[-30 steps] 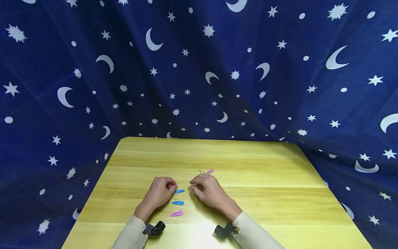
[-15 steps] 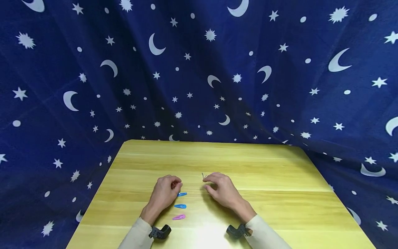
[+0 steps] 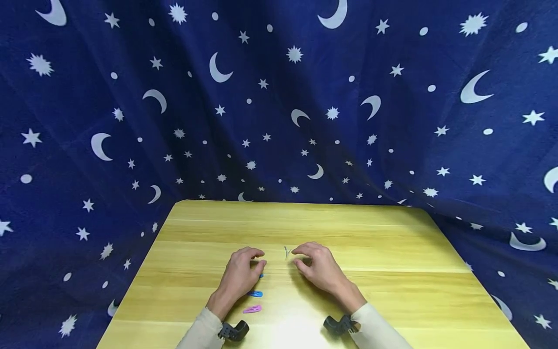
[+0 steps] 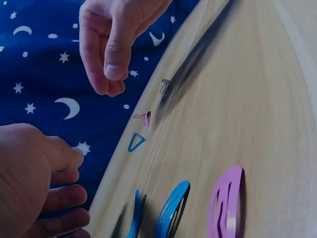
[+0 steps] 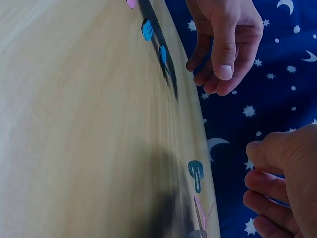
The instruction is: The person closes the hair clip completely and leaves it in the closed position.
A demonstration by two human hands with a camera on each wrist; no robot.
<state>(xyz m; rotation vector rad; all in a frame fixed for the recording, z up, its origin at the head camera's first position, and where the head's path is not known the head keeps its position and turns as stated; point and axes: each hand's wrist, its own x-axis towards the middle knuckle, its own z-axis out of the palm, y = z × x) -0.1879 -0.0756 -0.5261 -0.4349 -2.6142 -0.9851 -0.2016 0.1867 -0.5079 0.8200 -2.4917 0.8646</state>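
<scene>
In the head view my left hand hovers low over the table, thumb and fingers parted with nothing between them. Beneath and beside it lie snap hair clips: a mostly covered blue one, a second blue one and a pink one. My right hand is also loosely bent and holds nothing; just left of its fingertips is a thin, spread hair clip. The right wrist view shows a teal clip, a pink clip and a grey clip near that hand.
The clips lie on a light wooden table. A dark blue curtain with moons and stars hangs behind and along both sides. Each wrist wears a black camera mount, the left one and the right one.
My left thumb and fingers, close together near the far blue clip before, have parted, and the hand has moved right. My right hand has shifted right, now covering the pink clip seen beyond it.
</scene>
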